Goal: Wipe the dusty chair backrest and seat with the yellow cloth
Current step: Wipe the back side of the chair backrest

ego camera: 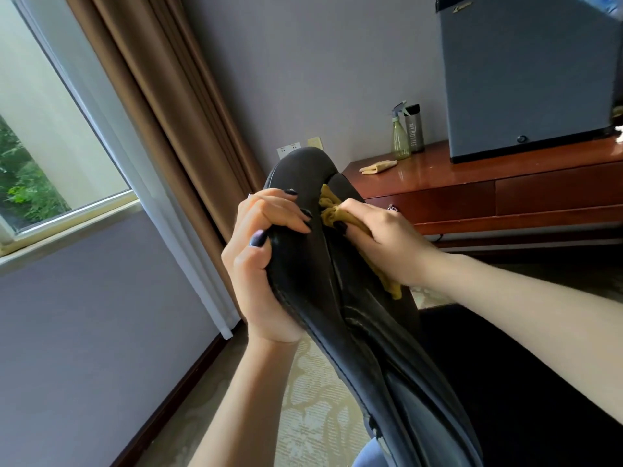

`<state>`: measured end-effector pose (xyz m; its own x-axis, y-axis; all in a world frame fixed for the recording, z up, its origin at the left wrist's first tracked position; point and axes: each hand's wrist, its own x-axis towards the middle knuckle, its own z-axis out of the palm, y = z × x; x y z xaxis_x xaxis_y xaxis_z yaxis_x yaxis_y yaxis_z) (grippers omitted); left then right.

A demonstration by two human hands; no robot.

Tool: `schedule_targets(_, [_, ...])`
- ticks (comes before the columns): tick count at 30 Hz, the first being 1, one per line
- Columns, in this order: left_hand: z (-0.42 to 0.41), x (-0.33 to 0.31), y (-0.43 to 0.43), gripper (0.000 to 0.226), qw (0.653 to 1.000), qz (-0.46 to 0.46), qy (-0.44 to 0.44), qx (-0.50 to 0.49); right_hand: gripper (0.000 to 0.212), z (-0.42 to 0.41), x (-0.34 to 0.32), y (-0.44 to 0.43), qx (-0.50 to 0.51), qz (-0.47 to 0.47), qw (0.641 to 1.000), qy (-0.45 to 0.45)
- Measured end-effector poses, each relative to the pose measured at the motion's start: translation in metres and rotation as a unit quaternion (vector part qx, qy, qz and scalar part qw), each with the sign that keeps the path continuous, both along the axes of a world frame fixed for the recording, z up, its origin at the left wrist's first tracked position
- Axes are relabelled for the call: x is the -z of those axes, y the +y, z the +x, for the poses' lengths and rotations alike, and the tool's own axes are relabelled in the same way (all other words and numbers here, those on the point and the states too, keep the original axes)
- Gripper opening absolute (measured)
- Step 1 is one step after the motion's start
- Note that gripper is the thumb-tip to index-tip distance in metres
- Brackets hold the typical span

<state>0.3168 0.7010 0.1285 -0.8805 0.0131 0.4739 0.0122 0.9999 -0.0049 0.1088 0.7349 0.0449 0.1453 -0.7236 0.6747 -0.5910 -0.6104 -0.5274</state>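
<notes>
A black leather chair backrest (340,308) runs from the lower right up to the middle of the view, seen from above its top edge. My left hand (259,261) grips the backrest's left edge, thumb on the near side and fingers over the top. My right hand (384,241) holds a bunched yellow cloth (328,210) and presses it against the inner face of the backrest near the top. A strip of the cloth hangs below my right wrist. The seat is a dark area at the lower right, mostly hidden.
A red-brown wooden cabinet (472,197) stands against the back wall, bearing a grey mini fridge (526,75), a green spray bottle (401,136), a grey bottle (415,129) and a pale folded cloth (377,167). A brown curtain (161,96) and a window (40,136) are at left. Patterned carpet lies below.
</notes>
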Motion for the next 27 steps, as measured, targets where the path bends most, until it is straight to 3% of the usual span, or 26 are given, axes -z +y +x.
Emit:
schedule_targets(1, [-0.002, 0.005, -0.002, 0.069, 0.998, 0.05, -0.001, -0.024, 0.012, 0.0, -0.003, -0.006, 0.011, 0.01, 1.0, -0.001])
schedule_targets(3, [0.0, 0.021, 0.0, 0.054, 0.999, 0.035, 0.027, 0.011, 0.009, -0.001, -0.007, -0.017, 0.023, 0.024, 0.999, 0.002])
schedule_targets(7, [-0.014, 0.013, -0.008, 0.056, 0.99, 0.012, 0.139, 0.006, 0.009, -0.002, -0.015, -0.039, 0.044, 0.056, 0.997, 0.015])
schedule_targets(13, [-0.009, 0.016, -0.014, 0.045, 0.992, 0.081, 0.096, -0.01, 0.022, -0.001, -0.027, -0.065, 0.087, 0.134, 0.987, 0.012])
schedule_targets(16, [-0.005, 0.014, -0.028, 0.065, 0.994, 0.044, 0.082, -0.049, 0.026, 0.003, -0.033, -0.067, 0.094, 0.151, 0.984, -0.008])
schedule_targets(17, [-0.008, 0.008, -0.024, 0.091, 0.995, 0.021, 0.04, -0.089, 0.027, 0.004, -0.034, -0.064, 0.09, 0.156, 0.984, -0.008])
schedule_targets(18, [-0.007, 0.002, -0.017, 0.109, 0.989, -0.003, -0.067, -0.132, 0.027, 0.004, -0.033, -0.06, 0.083, 0.159, 0.984, -0.006])
schedule_targets(19, [-0.008, -0.007, -0.014, 0.108, 0.976, 0.068, -0.12, -0.169, 0.027, 0.003, -0.033, -0.056, 0.075, 0.158, 0.985, -0.003])
schedule_targets(20, [-0.011, -0.014, -0.008, 0.108, 0.975, 0.078, -0.122, -0.168, 0.026, 0.002, -0.033, -0.05, 0.066, 0.155, 0.986, 0.001])
schedule_targets(21, [-0.007, -0.009, -0.014, 0.11, 0.982, -0.03, -0.121, -0.14, 0.025, 0.001, -0.032, -0.043, 0.057, 0.151, 0.987, 0.006])
schedule_targets(22, [-0.009, -0.002, -0.013, 0.072, 0.989, -0.036, -0.008, -0.14, 0.025, 0.001, -0.032, -0.036, 0.047, 0.147, 0.988, 0.009])
schedule_targets(23, [-0.009, 0.006, -0.011, 0.072, 0.993, 0.033, 0.055, -0.1, 0.025, 0.001, -0.032, -0.029, 0.035, 0.144, 0.989, 0.009])
schedule_targets(24, [-0.006, 0.016, -0.01, 0.06, 0.994, 0.023, 0.096, -0.047, 0.025, 0.001, -0.031, -0.023, 0.023, 0.141, 0.99, 0.008])
schedule_targets(27, [-0.01, 0.012, -0.003, 0.069, 0.996, 0.048, 0.075, -0.029, 0.026, 0.002, -0.024, -0.005, -0.009, 0.138, 0.99, -0.013])
